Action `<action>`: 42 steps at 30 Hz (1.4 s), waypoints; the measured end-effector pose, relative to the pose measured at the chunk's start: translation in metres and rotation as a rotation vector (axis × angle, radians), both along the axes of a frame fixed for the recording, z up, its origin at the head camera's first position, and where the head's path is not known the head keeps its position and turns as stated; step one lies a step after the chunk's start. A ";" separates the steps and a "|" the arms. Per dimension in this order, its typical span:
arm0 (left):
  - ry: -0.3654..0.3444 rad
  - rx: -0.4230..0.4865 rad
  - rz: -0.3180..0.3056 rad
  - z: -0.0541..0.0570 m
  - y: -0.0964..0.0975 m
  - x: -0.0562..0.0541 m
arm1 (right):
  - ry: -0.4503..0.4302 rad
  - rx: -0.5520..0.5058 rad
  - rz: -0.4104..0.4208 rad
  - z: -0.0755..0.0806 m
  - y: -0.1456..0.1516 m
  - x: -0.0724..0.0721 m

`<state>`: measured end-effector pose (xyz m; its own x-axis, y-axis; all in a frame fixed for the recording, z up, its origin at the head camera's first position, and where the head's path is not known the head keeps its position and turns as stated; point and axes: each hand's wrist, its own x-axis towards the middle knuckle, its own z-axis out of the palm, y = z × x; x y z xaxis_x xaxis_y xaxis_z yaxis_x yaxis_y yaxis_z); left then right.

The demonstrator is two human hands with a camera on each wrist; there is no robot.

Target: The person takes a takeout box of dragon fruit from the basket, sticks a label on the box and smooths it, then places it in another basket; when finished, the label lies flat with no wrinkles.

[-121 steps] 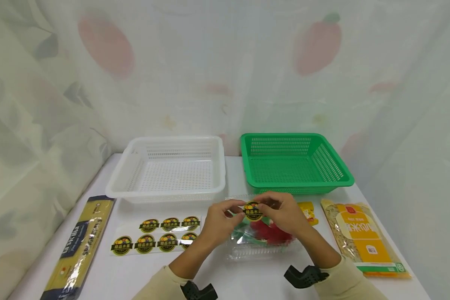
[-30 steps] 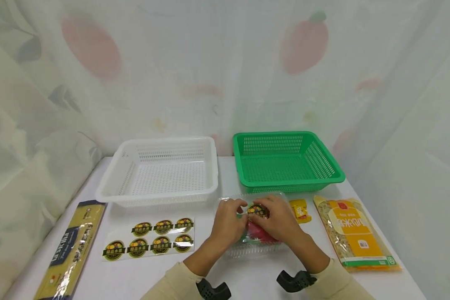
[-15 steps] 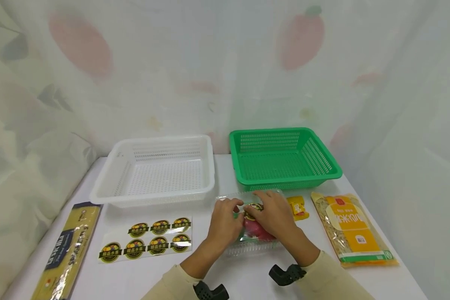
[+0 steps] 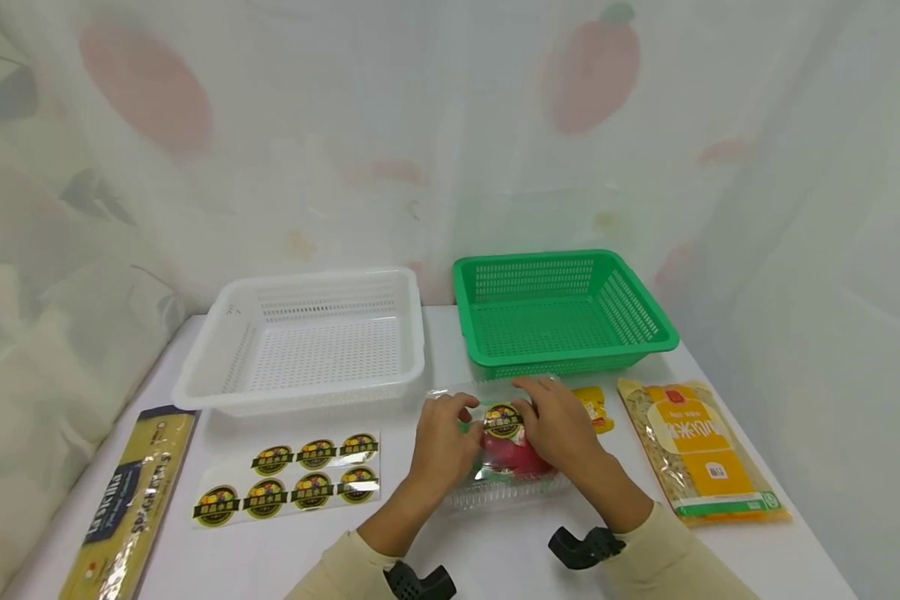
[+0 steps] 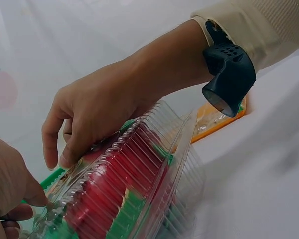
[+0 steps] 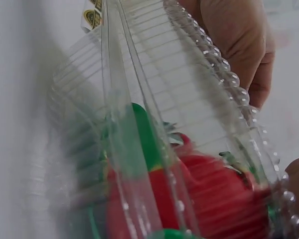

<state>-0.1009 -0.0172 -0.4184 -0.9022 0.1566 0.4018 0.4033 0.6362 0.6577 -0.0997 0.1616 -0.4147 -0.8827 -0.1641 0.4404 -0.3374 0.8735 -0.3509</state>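
A clear plastic clamshell box with red and green contents lies on the table before me. On its lid, between my hands, sits a round black-and-gold sticker. My left hand rests at the left of the lid, fingers loosely bent, beside the sticker. Just right of the sticker, my right hand has its fingers loosely bent over the lid. In the left wrist view the right hand touches the box's top. The right wrist view shows the ribbed box side, with the red contents blurred.
A sheet of similar stickers lies to the left, with a spaghetti pack beyond it. Behind stand a white basket and a green basket. A small yellow packet and a larger orange-labelled bag lie right.
Both hands pinched the sticker above the lid earlier; now it lies on the lid. My right fingers, over the sticker half a second ago, have shifted right off it. The view has drifted slightly.
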 end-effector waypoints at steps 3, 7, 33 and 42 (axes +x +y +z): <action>0.000 0.004 0.001 0.002 -0.001 0.000 | 0.029 0.019 0.007 0.000 -0.001 0.001; 0.004 -0.001 0.007 0.004 -0.002 0.001 | 0.086 0.106 -0.008 0.000 -0.007 0.002; 0.039 0.179 -0.055 -0.001 -0.011 0.000 | -0.087 -0.093 -0.280 0.003 0.019 0.013; 0.115 0.278 -0.092 -0.006 -0.018 0.001 | -0.179 -0.249 -0.241 -0.007 0.034 0.025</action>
